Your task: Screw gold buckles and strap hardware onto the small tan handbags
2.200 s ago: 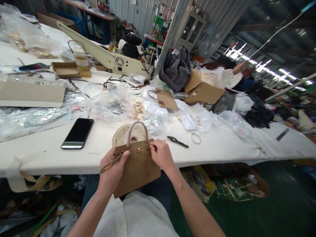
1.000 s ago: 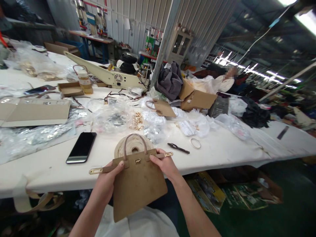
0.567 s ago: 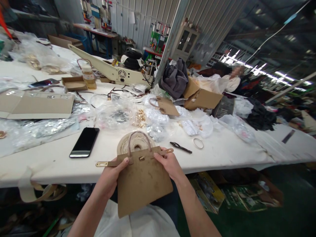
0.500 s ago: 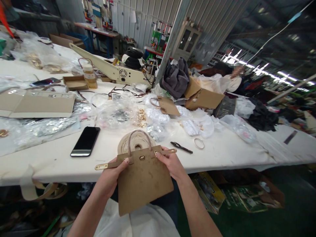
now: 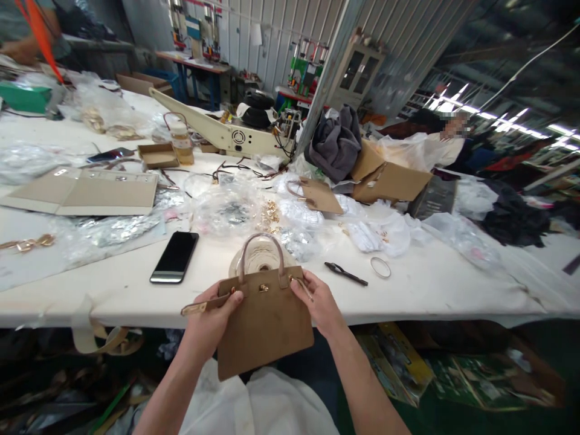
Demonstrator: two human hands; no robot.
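Handbag panel (image 5: pixel 267 332) pinched in fingers of left hand (image 5: pixel 212 319) and right hand (image 5: pixel 324 303), right strap (image 5: pixel 306 290) now angled down (sideways before), apparently mid-adjustment.

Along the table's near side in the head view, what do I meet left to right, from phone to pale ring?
Phone, left hand, brown bag piece, right hand, black tool, pale ring.

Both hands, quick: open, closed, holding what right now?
Left hand: closed, holding the brown panel at its upper left corner.
Right hand: closed, holding the same brown panel at its upper right corner.
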